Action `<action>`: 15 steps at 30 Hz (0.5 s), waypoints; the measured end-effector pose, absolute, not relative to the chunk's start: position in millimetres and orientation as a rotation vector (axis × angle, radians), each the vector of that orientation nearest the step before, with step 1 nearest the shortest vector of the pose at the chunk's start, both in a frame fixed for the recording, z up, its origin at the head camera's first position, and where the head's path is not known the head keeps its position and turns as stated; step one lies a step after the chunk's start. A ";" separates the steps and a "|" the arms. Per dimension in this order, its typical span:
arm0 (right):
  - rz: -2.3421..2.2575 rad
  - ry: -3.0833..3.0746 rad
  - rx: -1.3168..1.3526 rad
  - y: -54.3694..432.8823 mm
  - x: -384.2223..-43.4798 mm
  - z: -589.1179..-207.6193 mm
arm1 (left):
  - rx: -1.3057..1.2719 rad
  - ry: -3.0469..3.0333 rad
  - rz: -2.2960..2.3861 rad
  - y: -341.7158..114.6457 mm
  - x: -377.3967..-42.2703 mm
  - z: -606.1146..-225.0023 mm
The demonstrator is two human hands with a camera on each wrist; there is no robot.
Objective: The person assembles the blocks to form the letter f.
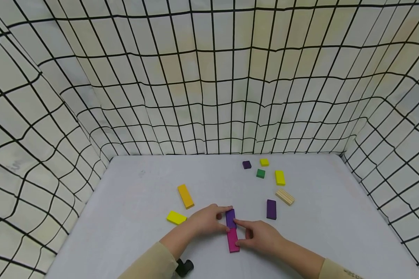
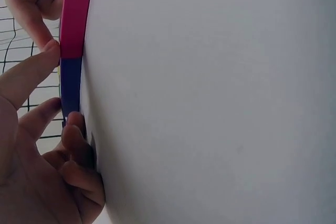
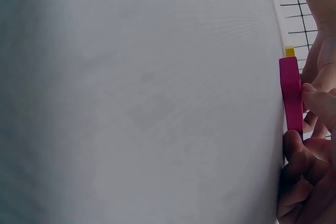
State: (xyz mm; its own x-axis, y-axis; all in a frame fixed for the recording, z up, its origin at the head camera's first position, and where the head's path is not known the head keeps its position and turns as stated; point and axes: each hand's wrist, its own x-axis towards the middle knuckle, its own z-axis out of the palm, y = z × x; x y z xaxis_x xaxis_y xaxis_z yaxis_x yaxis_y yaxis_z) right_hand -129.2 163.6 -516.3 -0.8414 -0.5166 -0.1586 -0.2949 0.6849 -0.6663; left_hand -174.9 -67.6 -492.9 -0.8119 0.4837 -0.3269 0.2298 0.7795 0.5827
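Note:
A purple block (image 1: 231,219) and a magenta block (image 1: 232,241) lie end to end in one line on the white table. My left hand (image 1: 209,220) holds the purple block, index finger at its far end and thumb on the left near the joint. From the other side comes my right hand (image 1: 260,234). Its index fingertip touches the purple block's right edge, while the thumb rests against the magenta block's right side. In the right wrist view the magenta block (image 3: 291,90) stretches beside the fingers. The left wrist view has both blocks meeting flush, the purple one (image 2: 71,85) looking blue.
To the left lie an orange block (image 1: 186,196) and a yellow block (image 1: 176,217). Rightward are a dark purple block (image 1: 271,209), a ridged wooden piece (image 1: 284,197), another yellow block (image 1: 280,178) and several small cubes. Black netting (image 1: 223,89) encloses the table's back and sides.

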 end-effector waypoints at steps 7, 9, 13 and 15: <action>-0.933 2.555 -0.628 163.7 -128.7 -517.7 | 0.557 2.498 0.739 -69.8 -176.8 -495.1; -0.935 2.556 -0.622 164.0 -128.6 -518.3 | 0.549 2.503 0.739 -69.3 -176.5 -495.6; -0.948 2.556 -0.615 164.3 -128.7 -519.3 | 0.539 2.508 0.743 -68.5 -176.0 -496.1; -0.952 2.558 -0.612 164.4 -128.8 -519.5 | 0.542 2.510 0.744 -68.5 -176.1 -496.3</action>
